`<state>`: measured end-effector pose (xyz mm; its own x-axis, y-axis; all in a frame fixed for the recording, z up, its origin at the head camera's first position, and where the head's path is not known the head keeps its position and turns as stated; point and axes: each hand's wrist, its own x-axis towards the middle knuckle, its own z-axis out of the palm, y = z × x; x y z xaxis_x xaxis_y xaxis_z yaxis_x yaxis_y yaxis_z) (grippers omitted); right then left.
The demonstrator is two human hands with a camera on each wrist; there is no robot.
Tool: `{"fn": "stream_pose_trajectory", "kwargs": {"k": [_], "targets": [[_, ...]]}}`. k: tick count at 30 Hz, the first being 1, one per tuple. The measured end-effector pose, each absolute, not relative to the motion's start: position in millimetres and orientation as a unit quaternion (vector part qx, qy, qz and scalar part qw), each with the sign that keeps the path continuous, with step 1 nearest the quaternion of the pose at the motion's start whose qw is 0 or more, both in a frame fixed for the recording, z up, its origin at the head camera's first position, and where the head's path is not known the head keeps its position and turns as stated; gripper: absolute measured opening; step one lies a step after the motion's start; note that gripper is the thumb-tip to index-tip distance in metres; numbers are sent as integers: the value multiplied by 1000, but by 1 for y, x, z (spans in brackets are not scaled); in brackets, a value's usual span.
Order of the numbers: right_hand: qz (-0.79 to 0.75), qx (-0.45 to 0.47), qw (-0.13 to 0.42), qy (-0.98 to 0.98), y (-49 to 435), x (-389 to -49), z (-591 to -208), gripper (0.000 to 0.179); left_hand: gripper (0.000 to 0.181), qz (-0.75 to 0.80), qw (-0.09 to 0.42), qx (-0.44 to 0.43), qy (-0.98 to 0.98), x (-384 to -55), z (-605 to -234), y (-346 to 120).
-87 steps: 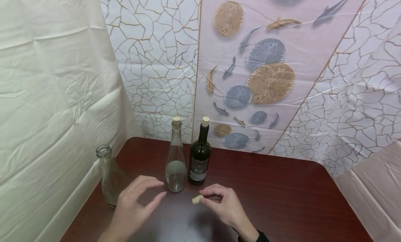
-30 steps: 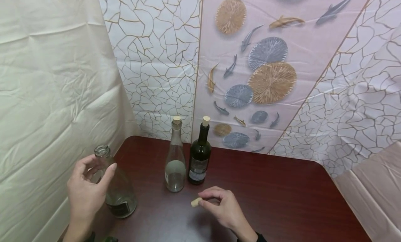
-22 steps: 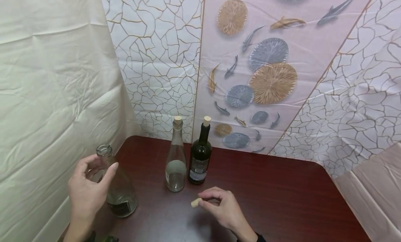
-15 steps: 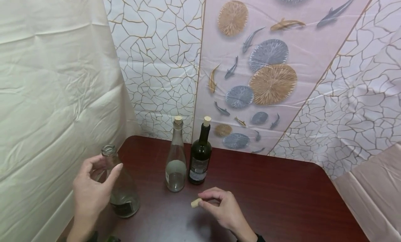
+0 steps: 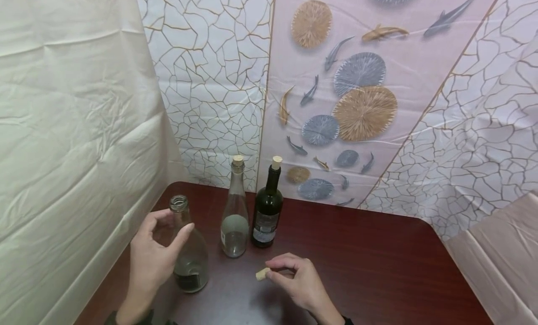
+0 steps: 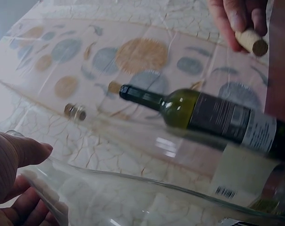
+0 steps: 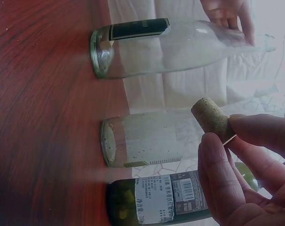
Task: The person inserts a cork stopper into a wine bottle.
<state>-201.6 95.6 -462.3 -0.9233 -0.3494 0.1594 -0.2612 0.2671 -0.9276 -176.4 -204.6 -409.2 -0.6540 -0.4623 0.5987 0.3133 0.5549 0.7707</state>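
Observation:
My left hand grips the neck of an uncorked clear glass bottle, thumb on one side and fingers on the other. This bottle has a dark label low on its side and leans slightly. My right hand pinches a small pale cork between thumb and fingertips, low over the table's middle. In the right wrist view one end of the cork sticks out past the fingertips. Behind the hands stand a clear bottle with a pale label and a dark green wine bottle, both with corks in their mouths.
A dark red wooden table carries everything. Pale cloth hangs along its left side, and a patterned sheet with fish and round shapes hangs at the back. The two corked bottles stand close side by side.
My left hand has gone from beside the corked bottles to the uncorked bottle, gripped its neck and moved it rightward, nearer those bottles. The right hand still pinches the cork in nearly the same place.

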Motion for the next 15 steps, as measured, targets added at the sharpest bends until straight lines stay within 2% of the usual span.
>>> {"fn": "stream_pose_trajectory", "kwargs": {"k": [15], "targets": [[-580, -179, 36, 794, 106, -203, -463, 21, 41, -492, 375, 11, -785, -186, -403, -165]]}}
